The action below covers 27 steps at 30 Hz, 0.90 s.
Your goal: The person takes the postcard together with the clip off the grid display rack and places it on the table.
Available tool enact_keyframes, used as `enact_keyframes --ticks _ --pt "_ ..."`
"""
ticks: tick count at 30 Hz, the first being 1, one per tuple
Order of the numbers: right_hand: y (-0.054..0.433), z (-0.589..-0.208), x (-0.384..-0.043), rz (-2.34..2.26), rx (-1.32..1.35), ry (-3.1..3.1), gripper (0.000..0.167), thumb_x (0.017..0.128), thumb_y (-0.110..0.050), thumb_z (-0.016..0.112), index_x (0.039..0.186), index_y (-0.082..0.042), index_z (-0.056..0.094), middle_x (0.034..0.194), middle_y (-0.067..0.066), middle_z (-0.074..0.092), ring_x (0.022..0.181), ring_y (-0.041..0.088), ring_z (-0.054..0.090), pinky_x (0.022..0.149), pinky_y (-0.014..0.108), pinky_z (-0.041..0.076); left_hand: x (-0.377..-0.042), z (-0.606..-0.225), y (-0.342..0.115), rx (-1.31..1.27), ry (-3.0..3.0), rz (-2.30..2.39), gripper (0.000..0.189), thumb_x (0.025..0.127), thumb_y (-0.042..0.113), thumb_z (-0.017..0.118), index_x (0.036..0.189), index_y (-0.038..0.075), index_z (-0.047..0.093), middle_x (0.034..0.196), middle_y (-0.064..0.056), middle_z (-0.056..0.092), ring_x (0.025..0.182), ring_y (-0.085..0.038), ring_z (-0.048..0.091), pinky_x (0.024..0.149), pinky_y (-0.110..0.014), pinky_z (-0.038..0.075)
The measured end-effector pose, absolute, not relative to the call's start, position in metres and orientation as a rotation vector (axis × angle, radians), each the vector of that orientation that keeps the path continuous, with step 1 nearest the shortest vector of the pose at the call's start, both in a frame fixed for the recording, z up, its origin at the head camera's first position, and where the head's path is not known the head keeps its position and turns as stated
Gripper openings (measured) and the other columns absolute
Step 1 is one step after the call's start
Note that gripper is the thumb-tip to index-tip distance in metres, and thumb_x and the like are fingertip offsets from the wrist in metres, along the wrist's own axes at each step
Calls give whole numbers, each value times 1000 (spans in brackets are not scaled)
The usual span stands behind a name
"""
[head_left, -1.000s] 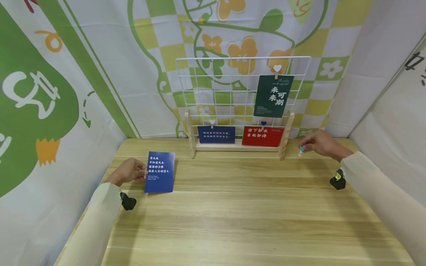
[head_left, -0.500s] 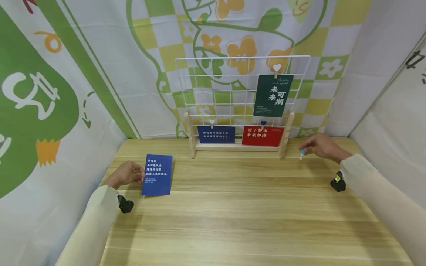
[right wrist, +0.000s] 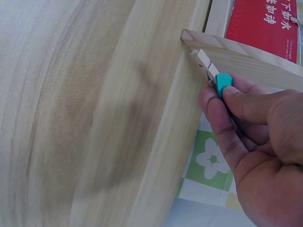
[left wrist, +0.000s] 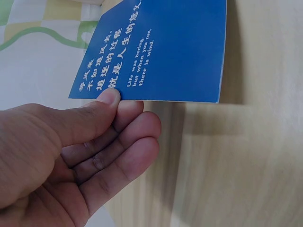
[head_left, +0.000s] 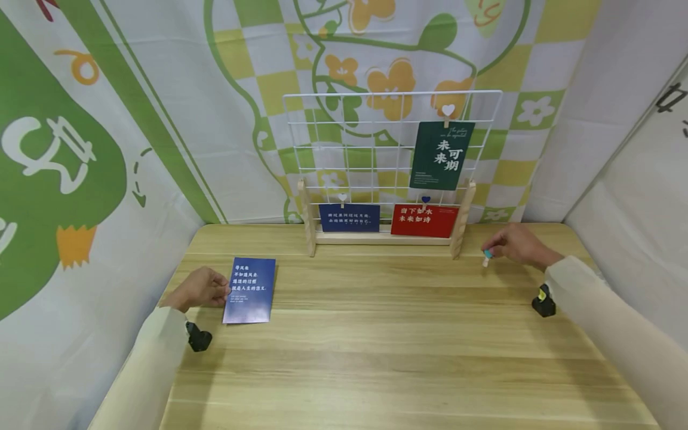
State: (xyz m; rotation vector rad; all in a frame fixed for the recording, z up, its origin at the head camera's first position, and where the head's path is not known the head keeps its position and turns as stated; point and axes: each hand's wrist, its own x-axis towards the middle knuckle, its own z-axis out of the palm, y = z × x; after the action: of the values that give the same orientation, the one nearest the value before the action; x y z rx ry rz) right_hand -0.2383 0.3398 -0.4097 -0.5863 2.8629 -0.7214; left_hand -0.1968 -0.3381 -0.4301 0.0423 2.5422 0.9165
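A blue card with white writing (head_left: 251, 304) is pinched at its left edge by my left hand (head_left: 199, 288). In the left wrist view the thumb lies on top of the card (left wrist: 184, 56), with fingers beneath, and the card is held above the wooden surface. My right hand (head_left: 520, 243) pinches a small wooden clothespin with a teal top (head_left: 487, 258), to the right of the rack. The right wrist view shows the clothespin (right wrist: 208, 66) between thumb and fingers, its wooden tip pointing away from the hand.
At the back of the table (head_left: 344, 358) stands a white wire grid rack (head_left: 373, 147) on a wooden base. A green card (head_left: 430, 164), a red card (head_left: 435, 227) and another blue card (head_left: 349, 226) hang from it by heart clips. Patterned cloth walls surround the table.
My left hand has moved slightly left and toward the near edge with the blue card. The right hand has come a little nearer too, still pinching the clothespin.
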Motion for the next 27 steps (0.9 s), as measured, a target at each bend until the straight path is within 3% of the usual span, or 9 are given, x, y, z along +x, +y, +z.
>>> enact_keyframes --ticks 6,10,17,27 --pt "341 -418 -239 -735 -606 2865 9 82 1 73 90 2 77 92 17 76 88 27 70 70 19 51 -192 -432 -343 60 2552 930 13 93 -7 56 95 -17 64 76 -14 70 67 -17 67 65 -34 61" --pt "342 -422 -238 -713 -576 2838 9 84 0 72 92 1 76 94 17 76 93 32 70 74 25 53 -190 -433 -347 101 2564 927 13 92 -8 57 95 -18 65 76 -15 70 67 -18 68 64 -34 61" --pt "345 -427 -240 -658 -579 2841 8 85 -2 72 91 -1 77 93 16 76 95 36 69 82 45 56 -189 -438 -352 119 2561 929 12 92 -8 59 93 -17 65 74 -13 70 66 -16 68 62 -32 60" --pt "343 -433 -239 -643 -611 2850 7 84 0 71 89 -1 77 93 16 76 95 37 69 85 48 55 -185 -441 -355 59 2577 898 10 90 -8 61 91 -16 67 72 -12 71 63 -14 67 59 -30 59"
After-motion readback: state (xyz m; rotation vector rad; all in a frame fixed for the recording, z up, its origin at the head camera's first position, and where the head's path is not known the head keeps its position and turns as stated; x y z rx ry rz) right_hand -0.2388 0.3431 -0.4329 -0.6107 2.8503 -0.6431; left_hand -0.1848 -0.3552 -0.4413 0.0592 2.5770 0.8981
